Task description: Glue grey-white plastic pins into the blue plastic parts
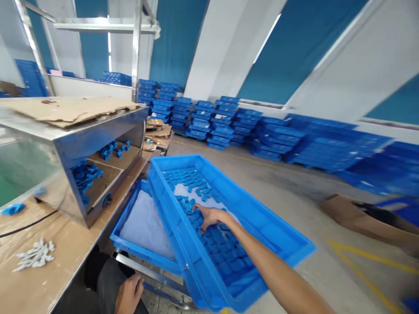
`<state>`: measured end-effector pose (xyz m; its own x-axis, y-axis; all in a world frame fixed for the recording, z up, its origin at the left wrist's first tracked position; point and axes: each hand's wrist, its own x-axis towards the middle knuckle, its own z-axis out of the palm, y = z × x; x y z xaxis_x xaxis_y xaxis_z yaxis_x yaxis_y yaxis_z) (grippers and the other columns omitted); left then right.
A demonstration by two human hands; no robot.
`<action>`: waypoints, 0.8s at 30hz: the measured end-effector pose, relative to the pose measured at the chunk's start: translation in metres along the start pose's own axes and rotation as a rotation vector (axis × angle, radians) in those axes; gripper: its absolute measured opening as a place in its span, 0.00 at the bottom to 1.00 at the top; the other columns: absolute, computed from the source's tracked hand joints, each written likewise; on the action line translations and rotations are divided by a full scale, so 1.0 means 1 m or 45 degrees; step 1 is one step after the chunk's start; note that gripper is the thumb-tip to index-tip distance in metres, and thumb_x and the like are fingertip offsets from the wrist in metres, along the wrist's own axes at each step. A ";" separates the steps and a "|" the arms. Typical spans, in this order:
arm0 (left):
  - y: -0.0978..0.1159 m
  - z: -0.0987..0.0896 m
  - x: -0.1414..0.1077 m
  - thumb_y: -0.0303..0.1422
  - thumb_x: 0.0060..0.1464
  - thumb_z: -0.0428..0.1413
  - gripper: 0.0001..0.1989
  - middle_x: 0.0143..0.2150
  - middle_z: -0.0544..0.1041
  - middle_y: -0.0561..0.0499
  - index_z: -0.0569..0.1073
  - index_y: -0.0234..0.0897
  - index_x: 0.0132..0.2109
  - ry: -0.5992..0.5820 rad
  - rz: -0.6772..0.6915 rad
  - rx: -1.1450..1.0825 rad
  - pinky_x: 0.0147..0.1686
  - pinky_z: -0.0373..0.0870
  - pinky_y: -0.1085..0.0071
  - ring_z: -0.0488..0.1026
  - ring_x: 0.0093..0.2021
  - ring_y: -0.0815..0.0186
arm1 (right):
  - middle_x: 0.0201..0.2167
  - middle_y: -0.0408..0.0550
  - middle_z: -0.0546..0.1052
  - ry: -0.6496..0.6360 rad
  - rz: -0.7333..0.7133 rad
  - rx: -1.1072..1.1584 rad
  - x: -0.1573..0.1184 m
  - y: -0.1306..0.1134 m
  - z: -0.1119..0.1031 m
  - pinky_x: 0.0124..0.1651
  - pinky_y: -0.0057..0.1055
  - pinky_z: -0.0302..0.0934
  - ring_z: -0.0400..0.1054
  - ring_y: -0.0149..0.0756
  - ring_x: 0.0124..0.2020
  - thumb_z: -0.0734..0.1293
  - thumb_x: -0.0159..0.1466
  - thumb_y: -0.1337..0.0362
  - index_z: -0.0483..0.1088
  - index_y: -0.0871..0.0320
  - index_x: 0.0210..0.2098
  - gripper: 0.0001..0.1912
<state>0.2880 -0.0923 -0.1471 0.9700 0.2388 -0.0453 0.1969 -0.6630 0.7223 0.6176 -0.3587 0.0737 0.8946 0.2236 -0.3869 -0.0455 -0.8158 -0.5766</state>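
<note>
Blue parts (225, 250) are seen in the metal box (104, 126) on the bench (68, 270) and in rows inside the upper crate (262, 222). A curled grip is kept by the left hand (129, 292) at the trouser leg (109, 279), contents hidden; in the crate, parts are apparently being handled by the right hand (209, 216), its grip moderately wide, any hold impossible to tell. A narrow pinch, clear of neighbouring parts, seems called for.

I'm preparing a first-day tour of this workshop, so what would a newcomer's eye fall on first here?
Most likely the large blue crate in the middle, with the right hand among the small blue parts inside it. Next might come the stacked blue containers along the far wall. The pale pile on the workbench at lower left also stands out.
</note>
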 end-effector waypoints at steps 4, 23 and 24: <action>0.037 -0.024 0.021 0.41 0.66 0.41 0.18 0.35 0.82 0.47 0.74 0.45 0.41 0.124 0.200 -0.104 0.39 0.77 0.68 0.81 0.37 0.58 | 0.56 0.56 0.74 -0.286 0.055 -0.359 -0.004 -0.012 0.004 0.52 0.59 0.66 0.70 0.66 0.53 0.82 0.19 0.66 0.66 0.49 0.61 0.66; 0.203 -0.037 0.118 0.47 0.67 0.40 0.25 0.65 0.68 0.40 0.65 0.39 0.62 0.202 1.291 0.029 0.67 0.48 0.46 0.50 0.73 0.51 | 0.61 0.55 0.59 -0.567 -0.603 -0.848 -0.055 0.023 -0.016 0.59 0.47 0.63 0.57 0.60 0.63 0.83 0.32 0.62 0.56 0.49 0.65 0.63; 0.203 -0.034 0.119 0.48 0.67 0.38 0.26 0.64 0.69 0.40 0.66 0.38 0.61 0.234 1.300 0.028 0.67 0.47 0.47 0.51 0.72 0.51 | 0.58 0.54 0.61 -0.542 -0.609 -0.856 -0.053 0.024 -0.013 0.57 0.46 0.64 0.60 0.59 0.61 0.82 0.32 0.62 0.58 0.50 0.63 0.61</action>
<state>0.4386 -0.1743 0.0174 0.6400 -0.3406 0.6887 -0.7023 -0.6229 0.3446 0.5752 -0.3969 0.0902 0.5067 0.6846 -0.5240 0.6729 -0.6940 -0.2560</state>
